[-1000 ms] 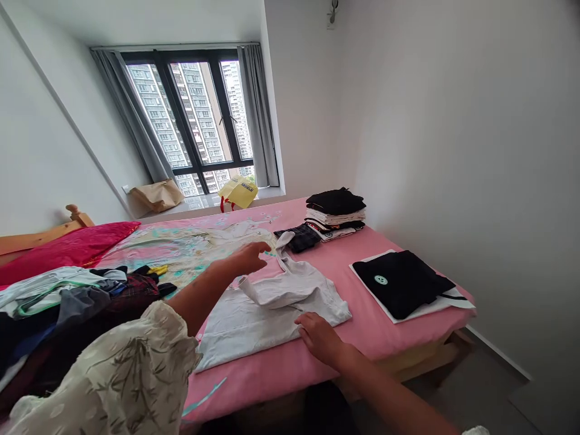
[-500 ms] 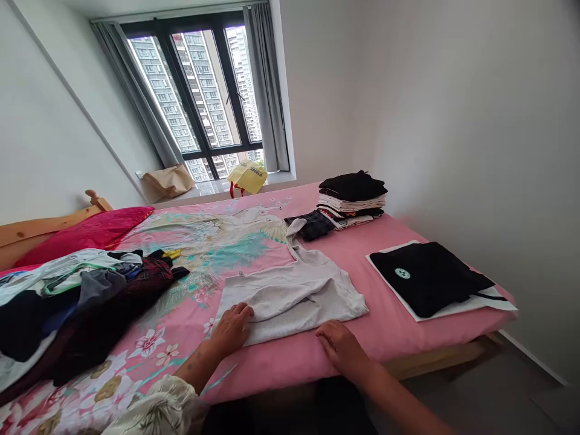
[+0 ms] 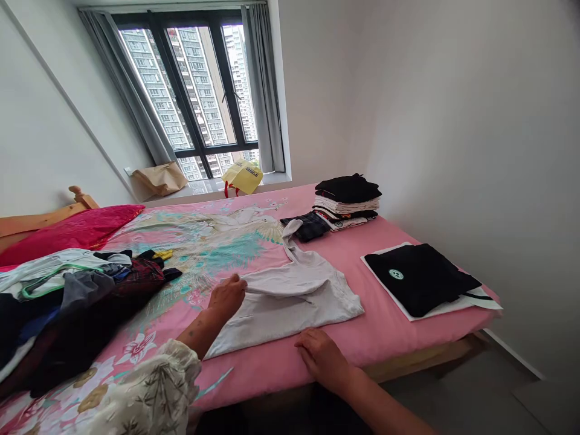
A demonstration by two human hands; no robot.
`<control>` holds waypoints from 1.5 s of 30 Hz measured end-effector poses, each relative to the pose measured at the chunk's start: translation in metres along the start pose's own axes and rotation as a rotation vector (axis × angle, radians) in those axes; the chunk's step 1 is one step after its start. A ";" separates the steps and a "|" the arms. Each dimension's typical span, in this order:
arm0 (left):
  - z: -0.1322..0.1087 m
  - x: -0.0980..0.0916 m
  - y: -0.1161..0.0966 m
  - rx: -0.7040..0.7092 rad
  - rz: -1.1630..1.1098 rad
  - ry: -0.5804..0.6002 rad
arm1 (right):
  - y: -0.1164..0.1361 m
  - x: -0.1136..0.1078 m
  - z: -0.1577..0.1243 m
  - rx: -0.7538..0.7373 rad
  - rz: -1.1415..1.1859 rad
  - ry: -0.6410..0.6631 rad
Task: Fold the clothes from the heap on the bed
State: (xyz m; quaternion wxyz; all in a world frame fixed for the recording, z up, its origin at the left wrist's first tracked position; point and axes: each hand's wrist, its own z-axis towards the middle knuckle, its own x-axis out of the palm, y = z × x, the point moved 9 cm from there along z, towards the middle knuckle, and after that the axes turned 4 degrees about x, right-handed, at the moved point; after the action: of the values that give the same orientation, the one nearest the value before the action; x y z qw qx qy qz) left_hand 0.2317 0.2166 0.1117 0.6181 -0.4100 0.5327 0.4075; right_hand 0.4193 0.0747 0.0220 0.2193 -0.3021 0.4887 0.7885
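Note:
A light grey long-sleeved shirt [image 3: 290, 302] lies partly folded on the bed, one sleeve across its body and the other stretching toward the far side. My left hand [image 3: 229, 296] is closed on the end of the near sleeve, lifting it slightly off the body. At the shirt's near edge, my right hand [image 3: 319, 353] rests on the bedsheet with loosely bent fingers. It grips nothing that I can see.
To the left is a heap of mixed clothes [image 3: 81, 314]. A folded stack of clothes [image 3: 348, 202] and dark checked clothing [image 3: 310, 226] lie at the back. On the right, a black garment [image 3: 421, 278] tops a white one. The bed's edge [image 3: 408, 356] runs close in front.
My left hand has taken hold of the sleeve's end and raised it, moving away from me. My right hand has shifted a little left along the shirt's near edge.

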 end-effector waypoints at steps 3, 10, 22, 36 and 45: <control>0.023 -0.053 -0.003 -0.068 -0.082 -0.046 | -0.002 -0.004 0.004 -0.005 0.001 0.011; 0.049 -0.122 -0.056 -0.078 -0.393 -0.033 | -0.010 -0.019 0.018 0.010 0.044 -0.064; 0.058 -0.178 -0.096 0.048 -0.127 -0.211 | -0.077 -0.038 0.058 0.325 0.023 -0.171; 0.048 -0.160 -0.126 0.161 -0.114 -0.110 | -0.044 -0.010 0.056 -0.005 -0.163 0.056; -0.058 -0.098 -0.074 0.374 -0.372 -0.043 | -0.057 -0.004 0.060 0.091 -0.276 0.235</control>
State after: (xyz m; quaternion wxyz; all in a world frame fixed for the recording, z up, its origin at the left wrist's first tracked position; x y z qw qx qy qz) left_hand 0.2725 0.1308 0.2085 0.7585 -0.3709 0.5011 0.1899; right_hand 0.4428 0.1526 0.0090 0.2803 -0.4461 0.5000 0.6874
